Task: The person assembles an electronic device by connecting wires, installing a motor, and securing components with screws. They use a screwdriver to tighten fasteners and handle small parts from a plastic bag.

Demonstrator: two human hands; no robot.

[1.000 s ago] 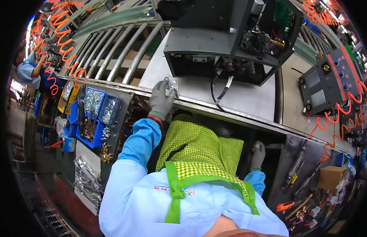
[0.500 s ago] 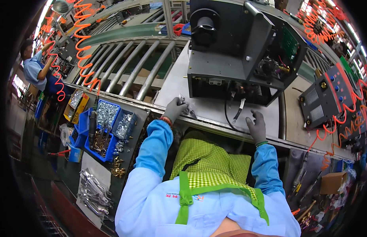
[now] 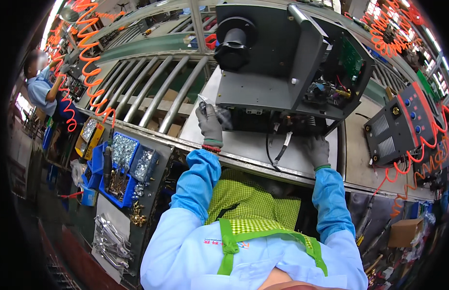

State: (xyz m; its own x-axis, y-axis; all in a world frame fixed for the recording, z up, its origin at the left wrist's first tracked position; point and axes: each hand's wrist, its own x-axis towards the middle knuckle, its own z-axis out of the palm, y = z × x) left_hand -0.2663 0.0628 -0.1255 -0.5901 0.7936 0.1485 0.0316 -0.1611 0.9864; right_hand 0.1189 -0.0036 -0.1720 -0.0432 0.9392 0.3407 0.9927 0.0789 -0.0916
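Housing [image 3: 256,94]: dk grey, atop pale board [image 3: 244,142], ctr.
Bag [image 3: 225,118]: clear plastic, by housing's lower L corner.
L hand [image 3: 211,125]: gloved, fingers clamped on bag.
R hand [image 3: 318,152]: gloved, at housing's lower R edge; fingertips hidden, grip can't tell.
Rollers [image 3: 184,94]: metal, L of board.
Bins [image 3: 130,191]: blue, w/ small metal pts.
2nd unit [image 3: 396,118]: grey, red trim, R.

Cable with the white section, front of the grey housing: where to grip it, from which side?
Probably pinch across the white section, coming from the front right. The cable slants out of the grey housing's lower opening toward the person, so its front is exposed while the housing overhangs its upper end. The right hand is nearer, just right of it.
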